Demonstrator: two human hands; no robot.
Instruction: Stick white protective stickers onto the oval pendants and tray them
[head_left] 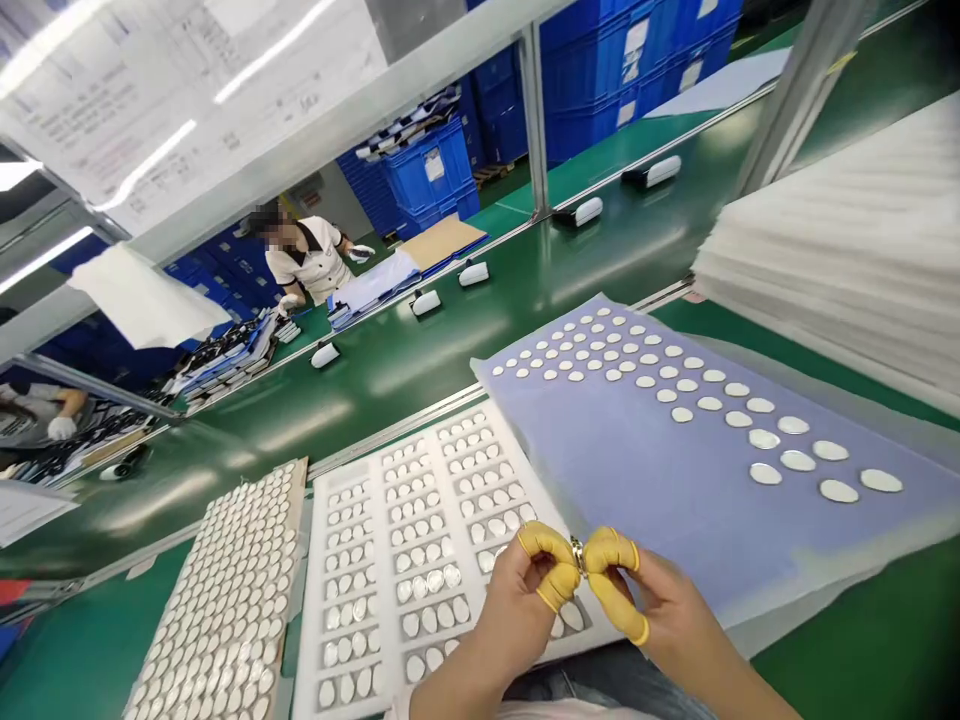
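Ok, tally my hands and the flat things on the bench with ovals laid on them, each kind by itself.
Hands: 2 (left hand, right hand)
White tray: 1
Brown-edged board: 1
Lavender sheet: 1
Total: 5
Not counted: the shiny thing between the fingertips, too small to tell if single.

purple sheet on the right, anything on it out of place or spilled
Nothing looks spilled on the purple sheet; the white ovals lie apart from each other. Their layout is a little uneven, with a ragged near edge.
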